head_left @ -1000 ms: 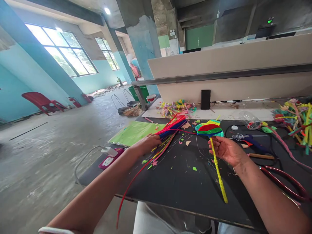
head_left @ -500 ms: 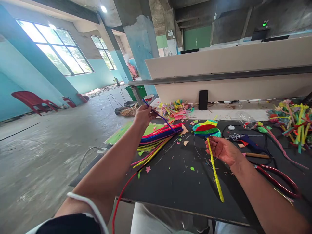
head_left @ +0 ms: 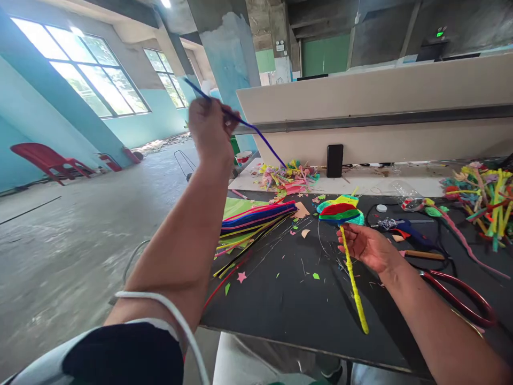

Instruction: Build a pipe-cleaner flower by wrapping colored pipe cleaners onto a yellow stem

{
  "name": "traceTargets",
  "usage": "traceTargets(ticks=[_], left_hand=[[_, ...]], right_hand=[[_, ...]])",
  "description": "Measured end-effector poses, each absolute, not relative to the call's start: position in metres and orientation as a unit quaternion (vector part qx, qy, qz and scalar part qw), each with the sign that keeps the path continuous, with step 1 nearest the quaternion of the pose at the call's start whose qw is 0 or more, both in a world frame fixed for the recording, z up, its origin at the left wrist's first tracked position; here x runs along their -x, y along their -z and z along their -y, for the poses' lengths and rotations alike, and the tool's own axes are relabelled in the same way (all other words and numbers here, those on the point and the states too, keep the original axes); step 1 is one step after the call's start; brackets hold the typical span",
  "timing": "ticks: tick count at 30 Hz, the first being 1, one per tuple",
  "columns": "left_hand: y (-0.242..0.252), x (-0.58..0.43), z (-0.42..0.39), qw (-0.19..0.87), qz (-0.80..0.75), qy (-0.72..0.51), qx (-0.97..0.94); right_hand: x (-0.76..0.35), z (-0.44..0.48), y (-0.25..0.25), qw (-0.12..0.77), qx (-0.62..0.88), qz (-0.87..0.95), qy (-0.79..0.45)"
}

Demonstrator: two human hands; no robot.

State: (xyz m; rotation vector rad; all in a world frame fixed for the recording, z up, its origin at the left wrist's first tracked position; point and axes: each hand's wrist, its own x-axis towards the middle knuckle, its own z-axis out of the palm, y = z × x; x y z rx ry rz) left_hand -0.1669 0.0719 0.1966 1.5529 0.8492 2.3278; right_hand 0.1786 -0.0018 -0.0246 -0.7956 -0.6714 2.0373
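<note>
My left hand is raised high above the table's left side, its fingers closed on a dark blue pipe cleaner that slopes down to the right. Low over the table, my right hand pinches the yellow wrapped stem of a pipe-cleaner flower. Its head has red, green, blue, yellow and turquoise parts. A bundle of long pipe cleaners, in red, blue, pink, yellow and black, lies on the table below my left forearm.
Red-handled scissors and a blue glue gun lie at the right. Piles of colourful pipe-cleaner pieces stand at the far right and back. A black phone leans against the partition. Paper scraps dot the black table.
My left hand has risen and moved left, lifting the blue pipe cleaner up out of the bundle. My right hand stays in place with the flower stem.
</note>
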Motion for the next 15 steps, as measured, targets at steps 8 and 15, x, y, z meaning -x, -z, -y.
traceTargets(ticks=[8,15], left_hand=[[-0.124,0.067,0.002,-0.060,-0.327,-0.557,-0.761],[-0.021,0.027,0.008,-0.056,-0.343,-0.263,-0.900]], right_hand=[[-0.179,0.005,0.020,0.446,0.273,0.276,-0.807],[-0.175,0.007,0.022,0.445,0.256,0.319,-0.796]])
